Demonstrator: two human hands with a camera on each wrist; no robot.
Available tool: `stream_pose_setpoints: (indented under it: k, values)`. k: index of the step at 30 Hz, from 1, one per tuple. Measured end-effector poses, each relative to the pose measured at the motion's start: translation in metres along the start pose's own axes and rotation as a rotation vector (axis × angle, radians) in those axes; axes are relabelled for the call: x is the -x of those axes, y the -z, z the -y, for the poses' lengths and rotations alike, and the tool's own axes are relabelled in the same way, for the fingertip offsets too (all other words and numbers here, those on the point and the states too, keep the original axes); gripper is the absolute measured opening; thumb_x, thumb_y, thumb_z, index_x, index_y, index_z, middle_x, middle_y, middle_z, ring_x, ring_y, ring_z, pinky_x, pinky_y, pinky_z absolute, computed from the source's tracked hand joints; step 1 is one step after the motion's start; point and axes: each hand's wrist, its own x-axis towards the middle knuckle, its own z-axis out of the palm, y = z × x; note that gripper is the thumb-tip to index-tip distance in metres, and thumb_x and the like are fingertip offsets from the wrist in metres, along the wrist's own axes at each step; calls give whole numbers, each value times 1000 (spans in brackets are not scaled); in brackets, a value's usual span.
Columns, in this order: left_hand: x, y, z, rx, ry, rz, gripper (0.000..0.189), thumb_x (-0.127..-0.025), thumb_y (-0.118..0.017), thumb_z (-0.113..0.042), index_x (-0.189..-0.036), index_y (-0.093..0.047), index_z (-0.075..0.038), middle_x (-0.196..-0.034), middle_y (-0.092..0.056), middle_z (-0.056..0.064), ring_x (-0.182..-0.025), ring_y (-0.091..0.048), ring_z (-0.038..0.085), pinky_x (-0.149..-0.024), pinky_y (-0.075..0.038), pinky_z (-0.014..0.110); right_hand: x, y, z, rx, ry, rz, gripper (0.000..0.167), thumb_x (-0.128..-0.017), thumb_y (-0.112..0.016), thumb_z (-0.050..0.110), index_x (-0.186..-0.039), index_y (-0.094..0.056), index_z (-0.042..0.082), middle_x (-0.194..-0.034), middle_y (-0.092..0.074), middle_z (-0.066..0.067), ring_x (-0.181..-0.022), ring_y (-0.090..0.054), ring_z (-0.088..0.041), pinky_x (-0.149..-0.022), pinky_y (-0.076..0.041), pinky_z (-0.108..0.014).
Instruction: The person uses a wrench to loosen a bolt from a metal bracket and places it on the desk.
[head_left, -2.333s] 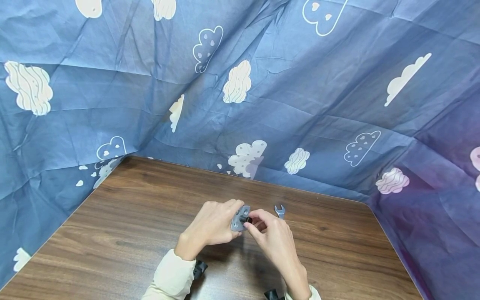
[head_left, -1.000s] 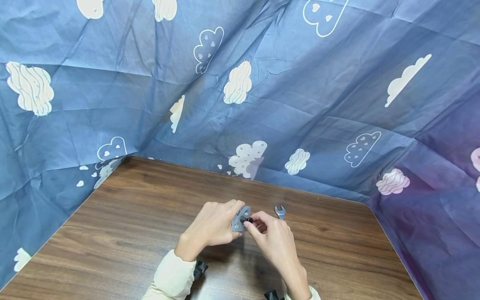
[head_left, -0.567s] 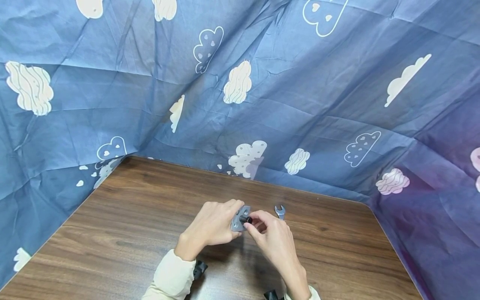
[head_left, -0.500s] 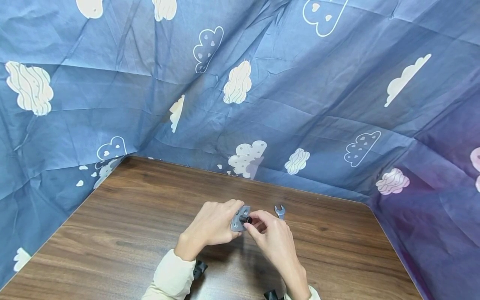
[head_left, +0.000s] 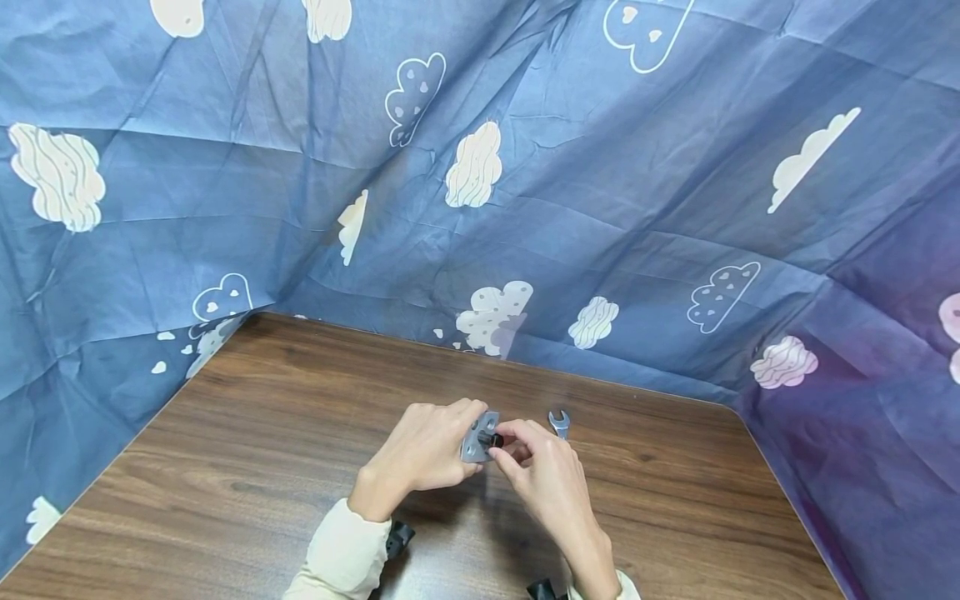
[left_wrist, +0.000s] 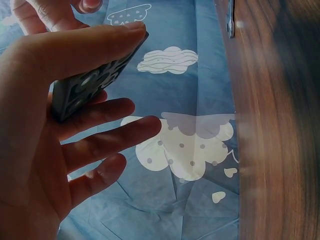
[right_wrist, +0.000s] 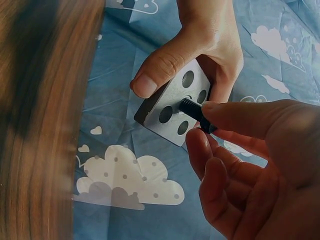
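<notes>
My left hand point(head_left: 431, 446) grips a grey metal block point(right_wrist: 172, 107) by its edges, thumb on one side. Several round holes show in the block's face in the right wrist view. A black bolt point(right_wrist: 192, 109) stands out from the middle of that face, its threaded end at the centre hole. The thumb and fingers of my right hand point(head_left: 546, 467) pinch the bolt's head. How deep the thread sits is hidden. Both hands hold these pieces above the table. From the left wrist view only the block's dark edge and part of a holed face point(left_wrist: 90, 80) can be seen.
An open-ended wrench point(head_left: 559, 423) lies on the brown wooden table point(head_left: 300, 400), just beyond my right hand. Blue cloth point(head_left: 570, 208) with cloud prints hangs behind the table and along its sides. Black wrist-camera mounts point(head_left: 400, 539) sit under the sleeves.
Both hands stay in nearly the same place. The right fingers shift slightly around the bolt's head; the block keeps its position in the left hand.
</notes>
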Motion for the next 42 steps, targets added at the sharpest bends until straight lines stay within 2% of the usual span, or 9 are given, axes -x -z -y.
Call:
stream_pose_setpoints:
  k: [17, 25, 33, 42]
  values:
    - [0, 1, 1, 10, -1, -8, 52, -65, -84, -44, -103, -57, -22, -85, -60, -12, -54, -48, 8, -47, -40, 27, 1, 0, 0, -20, 16, -9, 22, -79, -82, 13, -98, -73, 21, -86, -69, 12, -66, -65, -1, -60, -50, -22]
    - [0, 2, 1, 5, 1, -11, 50, -65, -84, -43, -102, -57, -22, -86, -60, -12, -54, -46, 7, -47, -40, 26, 0, 0, 0, -48, -17, 6, 25, -82, -80, 23, -105, -72, 20, -84, -69, 11, -68, -64, 0, -63, -50, -24]
    - [1, 1, 1, 4, 0, -9, 51, -65, -84, -44, -102, -56, -22, -85, -60, -12, -54, -46, 7, -47, -40, 26, -1, 0, 1, -35, -74, 15, 13, -85, -77, 28, -96, -72, 23, -75, -66, 15, -67, -61, 3, -62, -48, -23]
    - [0, 1, 1, 23, 1, -6, 49, -65, -84, -41, -100, -56, -22, -85, -59, -12, -54, -45, 6, -47, -39, 26, -1, -1, 0, -30, -63, 9, 10, -84, -78, 28, -92, -73, 23, -72, -66, 16, -66, -63, 1, -62, -49, -24]
